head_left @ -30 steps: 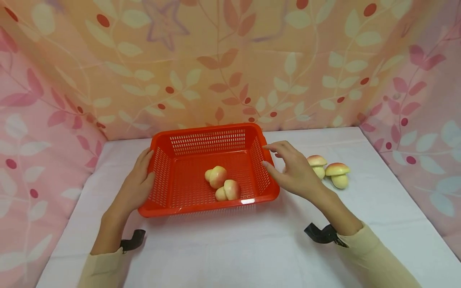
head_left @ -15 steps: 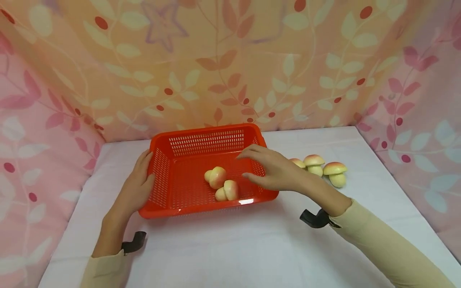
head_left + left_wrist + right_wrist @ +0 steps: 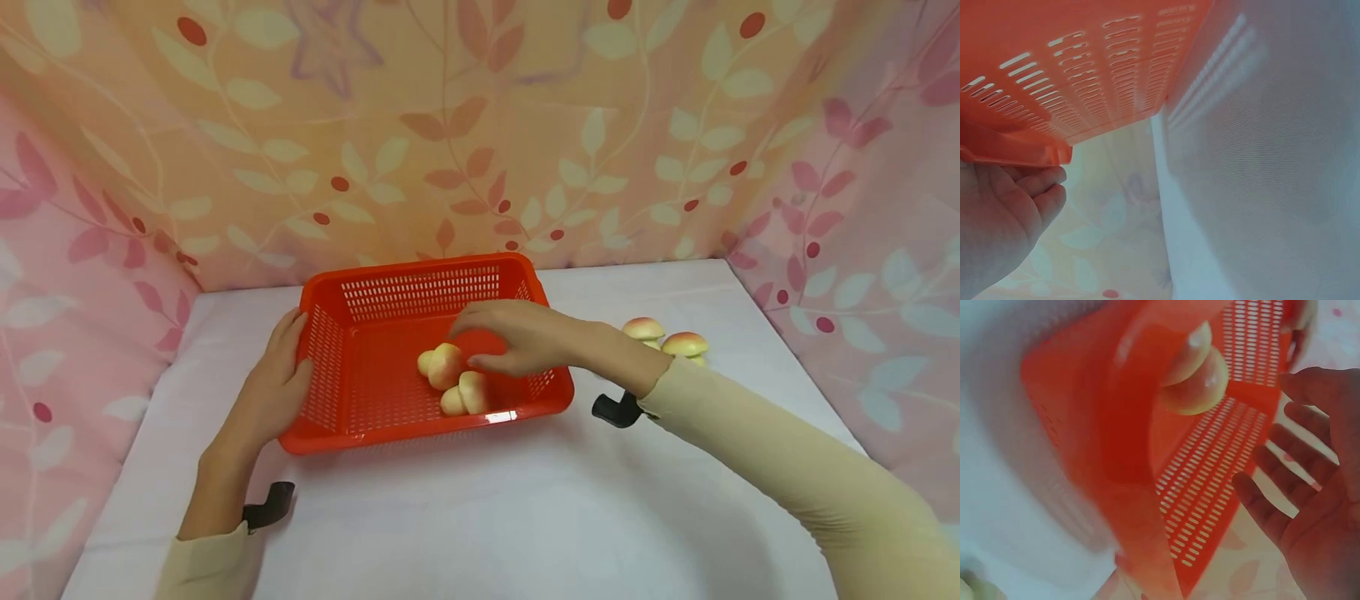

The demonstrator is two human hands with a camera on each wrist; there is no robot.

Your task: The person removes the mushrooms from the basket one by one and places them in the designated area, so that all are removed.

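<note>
A red slotted plastic basket (image 3: 420, 431) stands on the white cloth. Two toy mushrooms with yellow-pink caps lie inside, one mushroom (image 3: 444, 367) just behind the other mushroom (image 3: 467, 395). My left hand (image 3: 266, 392) holds the basket's left rim, thumb on the rim; in the left wrist view its fingers (image 3: 1050, 194) sit under the rim's lip. Over the basket's right half, my right hand (image 3: 513, 333) hovers with loosely bent fingers and nothing in them, thumb tip close to the mushrooms. The right wrist view shows that palm (image 3: 1329, 531) with spread fingers.
On the cloth right of the basket lie more toy mushrooms, one mushroom (image 3: 642, 329) beside another mushroom (image 3: 686, 344), partly hidden by my right forearm. A flowered curtain (image 3: 420, 150) hangs close behind the basket, with pink cloth walls (image 3: 862, 225) on both sides.
My right hand has left the basket's right rim and moved left over its inside, near the mushrooms. The left hand has stayed at the left rim.
</note>
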